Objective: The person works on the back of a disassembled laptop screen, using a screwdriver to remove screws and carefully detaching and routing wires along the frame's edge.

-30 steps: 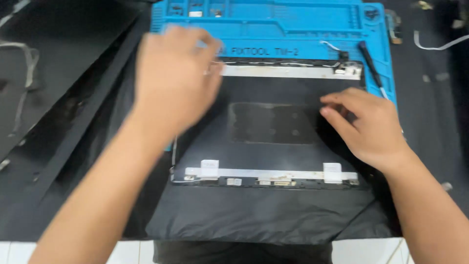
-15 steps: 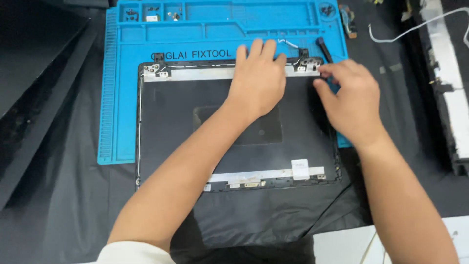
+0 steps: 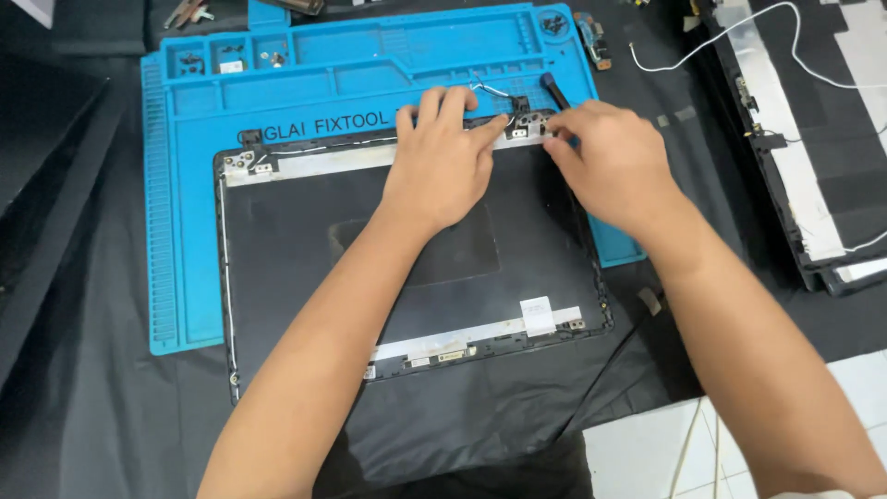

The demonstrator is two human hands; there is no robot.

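Pressing flat on the upper edge of the laptop lid shell (image 3: pixel 397 277), the left hand (image 3: pixel 442 162) lies open with its fingers spread, the fingertips reaching the metal hinge bracket (image 3: pixel 525 122) at the shell's far right corner. Just beside it, the right hand (image 3: pixel 605 162) is curled, its fingers drawn together over the same corner; a black tool handle (image 3: pixel 554 90) juts out beyond its knuckles, though whether the fingers actually clamp it is hidden. The step in hand looks like work on that right hinge, one hand steadying the panel while the other works at the bracket. A next move there would call for fine, steady fingertip pressure, since thin wires (image 3: pixel 485 88) run close past the hinge.

The shell lies inside up, partly on a blue repair mat (image 3: pixel 277 83) and partly on the black cloth covering the table (image 3: pixel 92 416). A matching bracket (image 3: pixel 245 162) sits at the shell's left corner, untouched. A strip with white tape (image 3: pixel 538 316) runs along the near edge. Another opened panel (image 3: pixel 804 139) with a white cable (image 3: pixel 739 37) rests well apart at the right.
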